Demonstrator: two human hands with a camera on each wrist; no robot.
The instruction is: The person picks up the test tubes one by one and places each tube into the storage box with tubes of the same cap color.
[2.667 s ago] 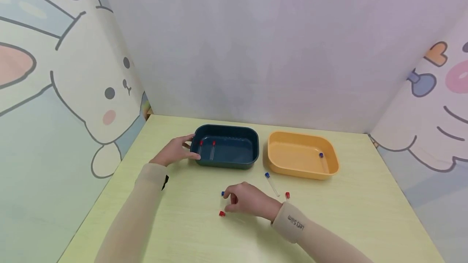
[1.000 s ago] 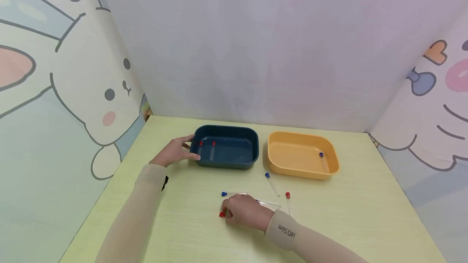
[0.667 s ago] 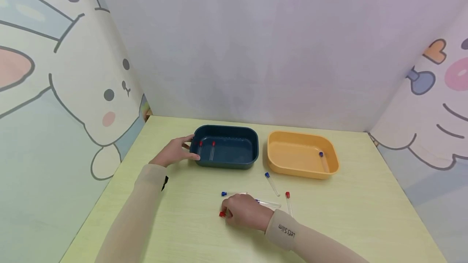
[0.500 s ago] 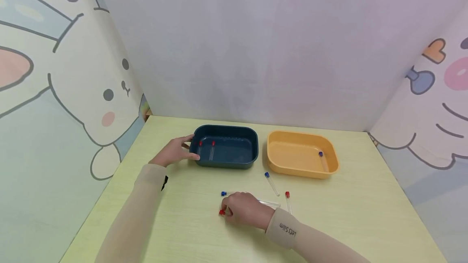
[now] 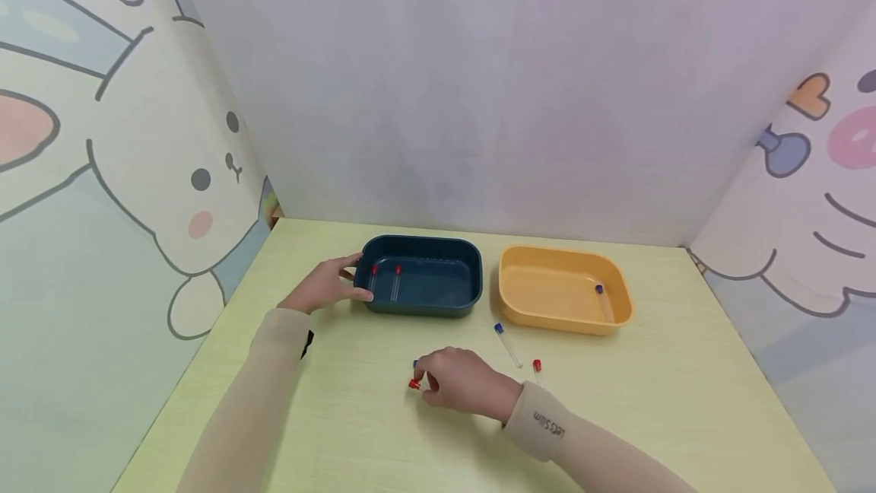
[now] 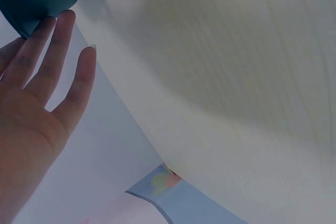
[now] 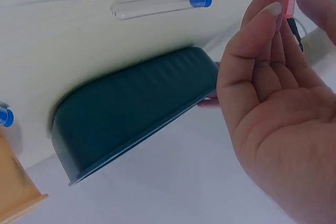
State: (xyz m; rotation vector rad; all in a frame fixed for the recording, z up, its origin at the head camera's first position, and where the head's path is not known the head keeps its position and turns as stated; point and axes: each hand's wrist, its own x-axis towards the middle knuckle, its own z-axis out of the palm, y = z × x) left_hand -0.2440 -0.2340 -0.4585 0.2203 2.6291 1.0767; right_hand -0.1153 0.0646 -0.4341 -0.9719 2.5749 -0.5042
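My right hand (image 5: 461, 380) pinches a red-capped test tube (image 5: 414, 384) between thumb and fingertips, over the front middle of the table. Most of its clear body is hidden behind the hand; in the right wrist view the reddish end of the test tube (image 7: 289, 6) shows between the fingers. My left hand (image 5: 327, 284) rests against the left end of the dark blue tray (image 5: 424, 309), thumb by the front corner. In the left wrist view its fingers (image 6: 63, 40) are fairly straight, tips at the tray wall. Two red-capped tubes (image 5: 398, 280) lie inside this tray.
To the right stands a yellow tray (image 5: 561, 322) with one blue-capped tube (image 5: 600, 295). On the table lie a blue-capped tube (image 5: 508, 345), a red-capped tube (image 5: 537, 371) and a blue cap (image 5: 415, 364) partly hidden by my right hand. A curtain-like wall rises behind.
My right hand closed on the red-capped tube lying on the table and has since lifted it slightly, moving away from me. The left hand and both trays stay in place.
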